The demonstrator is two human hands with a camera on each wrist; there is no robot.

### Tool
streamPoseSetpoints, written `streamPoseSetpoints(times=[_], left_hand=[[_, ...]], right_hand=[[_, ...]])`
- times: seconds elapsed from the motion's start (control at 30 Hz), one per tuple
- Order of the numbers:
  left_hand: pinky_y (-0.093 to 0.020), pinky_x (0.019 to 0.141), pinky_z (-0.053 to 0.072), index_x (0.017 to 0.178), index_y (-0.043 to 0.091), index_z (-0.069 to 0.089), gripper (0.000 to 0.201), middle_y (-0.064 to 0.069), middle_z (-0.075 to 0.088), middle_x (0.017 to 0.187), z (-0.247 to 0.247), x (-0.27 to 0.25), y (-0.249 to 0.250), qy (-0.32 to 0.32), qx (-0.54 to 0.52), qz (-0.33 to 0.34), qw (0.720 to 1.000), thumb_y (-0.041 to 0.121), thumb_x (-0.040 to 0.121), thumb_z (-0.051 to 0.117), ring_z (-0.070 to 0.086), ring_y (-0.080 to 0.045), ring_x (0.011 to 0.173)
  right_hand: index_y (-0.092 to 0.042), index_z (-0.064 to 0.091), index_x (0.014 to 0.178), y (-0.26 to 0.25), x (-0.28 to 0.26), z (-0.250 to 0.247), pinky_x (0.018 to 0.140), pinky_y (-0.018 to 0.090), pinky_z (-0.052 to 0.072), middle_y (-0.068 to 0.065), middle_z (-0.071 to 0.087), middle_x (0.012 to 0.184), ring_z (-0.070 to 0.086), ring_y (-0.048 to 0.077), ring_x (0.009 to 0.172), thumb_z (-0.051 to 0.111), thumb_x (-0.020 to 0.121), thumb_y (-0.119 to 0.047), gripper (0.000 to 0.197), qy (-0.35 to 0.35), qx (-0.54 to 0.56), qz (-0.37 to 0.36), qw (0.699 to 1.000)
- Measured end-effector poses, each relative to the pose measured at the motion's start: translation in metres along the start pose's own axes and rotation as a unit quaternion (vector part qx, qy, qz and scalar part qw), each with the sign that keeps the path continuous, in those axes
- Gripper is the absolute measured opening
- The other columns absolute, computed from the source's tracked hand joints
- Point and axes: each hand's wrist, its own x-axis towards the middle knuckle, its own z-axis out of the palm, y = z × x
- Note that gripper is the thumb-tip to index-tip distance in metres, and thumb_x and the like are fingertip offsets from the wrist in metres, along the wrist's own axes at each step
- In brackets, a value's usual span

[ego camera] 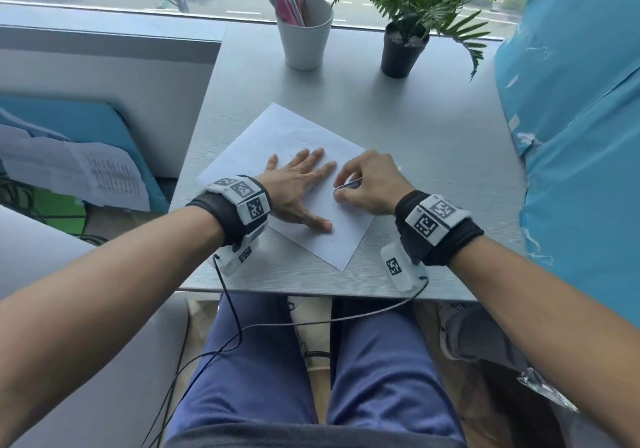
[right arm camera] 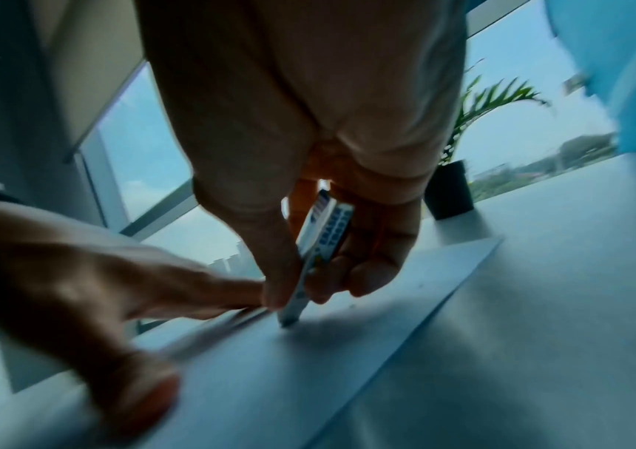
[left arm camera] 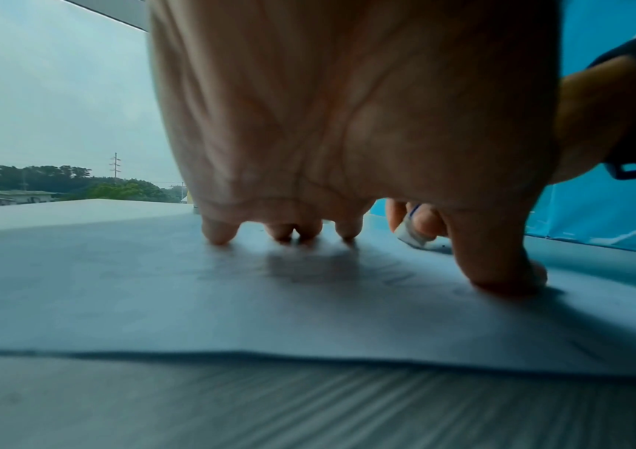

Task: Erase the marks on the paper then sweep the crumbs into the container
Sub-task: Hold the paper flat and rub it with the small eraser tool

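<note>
Paper could crease under the eraser pinched by right fingers if flat, empty left fingers slip.

Grey table bears paper, cup, seemingly potted plant.

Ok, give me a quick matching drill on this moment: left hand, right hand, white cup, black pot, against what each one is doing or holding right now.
Things:
1. left hand
2. right hand
3. white cup
4. black pot

States:
A. holds a green plant
B. pinches the eraser, its tip on the paper
C. lies flat with fingers spread, pressing the paper down
D. holds pens, at the far side of the table

Pairs: 1-C, 2-B, 3-D, 4-A
</note>
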Motion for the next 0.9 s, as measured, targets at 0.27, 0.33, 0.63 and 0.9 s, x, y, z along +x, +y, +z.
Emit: streamPoseSetpoints(times=[0.27, 0.33, 0.63, 0.9], left_hand=[[-0.065, 0.116, -0.010, 0.156, 0.037, -0.014, 0.130, 0.008, -0.026, 0.162, 0.002, 0.000, 0.000, 0.013, -0.017, -0.011, 1.000, 0.090, 0.061, 0.056, -0.022, -0.015, 0.150], [-0.064, 0.115, -0.011, 0.157, 0.036, -0.013, 0.130, 0.009, -0.026, 0.162, 0.003, 0.000, 0.000, 0.018, -0.023, -0.012, 0.999, 0.090, 0.061, 0.058, -0.021, -0.014, 0.150], [-0.066, 0.116, -0.009, 0.157, 0.034, -0.013, 0.130, 0.008, -0.025, 0.163, 0.002, -0.001, 0.007, 0.023, -0.031, -0.026, 0.999, 0.088, 0.064, 0.059, -0.021, -0.015, 0.150], [-0.068, 0.114, -0.010, 0.156, 0.035, -0.017, 0.130, 0.008, -0.029, 0.161, 0.001, 0.000, 0.009, 0.007, -0.030, -0.035, 0.999, 0.089, 0.064, 0.058, -0.023, -0.016, 0.149]], right_hand=[[-0.021, 0.079, 0.083, -0.002, -0.001, -0.004, 0.074, 0.015, 0.050, -0.004, 0.068, 0.071, 0.066, 0.007, 0.071, 0.077, 0.073, -0.022, 0.010, -0.013, 0.005, 0.005, 1.000], [-0.022, 0.079, 0.083, -0.002, -0.002, -0.005, 0.069, 0.013, 0.047, -0.003, 0.069, 0.072, 0.065, 0.006, 0.071, 0.079, 0.073, -0.023, 0.010, -0.031, 0.003, -0.001, 1.000], [-0.020, 0.080, 0.086, -0.008, -0.001, -0.005, 0.074, 0.014, 0.049, -0.001, 0.073, 0.075, 0.069, 0.009, 0.075, 0.079, 0.073, -0.024, 0.013, -0.013, -0.008, 0.002, 1.000], [-0.019, 0.080, 0.085, -0.013, -0.002, -0.004, 0.079, 0.019, 0.054, -0.004, 0.069, 0.071, 0.070, 0.010, 0.077, 0.078, 0.073, -0.022, 0.012, -0.012, -0.014, -0.002, 1.000]])
